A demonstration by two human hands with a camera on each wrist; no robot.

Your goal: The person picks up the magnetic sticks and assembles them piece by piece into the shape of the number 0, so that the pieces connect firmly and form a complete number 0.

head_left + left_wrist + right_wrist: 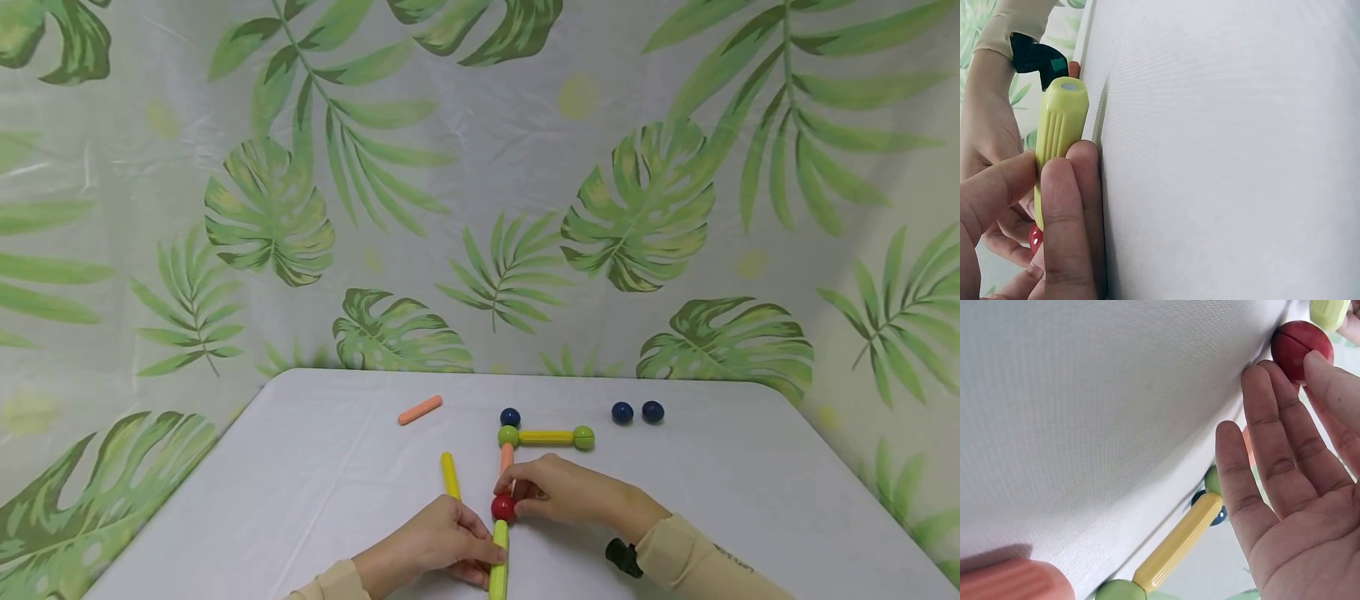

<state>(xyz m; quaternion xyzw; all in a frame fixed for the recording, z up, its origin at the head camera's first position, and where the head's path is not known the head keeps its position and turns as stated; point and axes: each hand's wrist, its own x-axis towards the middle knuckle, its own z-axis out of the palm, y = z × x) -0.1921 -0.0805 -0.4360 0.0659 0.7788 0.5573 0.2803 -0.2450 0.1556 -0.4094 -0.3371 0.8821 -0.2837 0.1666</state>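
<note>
My left hand [442,540] pinches a lime-yellow ribbed rod [498,567] between thumb and fingers; a pale disc shows in its near end in the left wrist view. The rod's far end is right at a red ball [503,507]. With thumb and fingertips, my right hand [562,492] holds that ball, which has a seam line. Beyond it a peach rod [507,457], partly covered by the right fingers, runs up to a green ball [508,436]. From there a yellow rod [546,437] reaches right to a second green ball [583,437]. A dark blue ball [510,417] sits just behind the first.
A loose yellow rod [450,475] lies beyond the left hand, and a peach rod [420,410] farther back. Two dark blue balls [637,412] sit at the back right. An orange-pink rod [1016,582] lies close to the right wrist camera. The white table [360,450] meets a leaf-patterned curtain.
</note>
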